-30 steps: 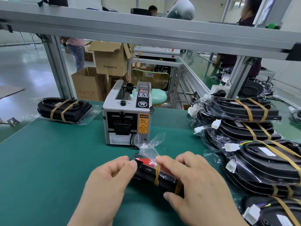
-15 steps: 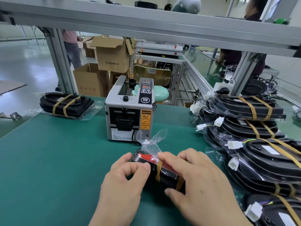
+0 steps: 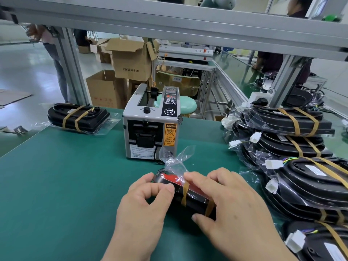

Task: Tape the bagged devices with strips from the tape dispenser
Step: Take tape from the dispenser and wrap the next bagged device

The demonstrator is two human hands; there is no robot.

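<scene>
I find the device [image 3: 194, 204] on the mat [image 3: 56, 176] just before the dispenser [image 3: 150, 127], left hand [image 3: 145, 204] pinching its end, right hand [image 3: 233, 210] clasped over it; I judge both strips [image 3: 185, 193] need pressing flat with the bag [image 3: 175, 160] pulled taut.

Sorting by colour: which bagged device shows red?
The bagged device in the left hand and right hand, before the tape dispenser; other devices look black.
</scene>
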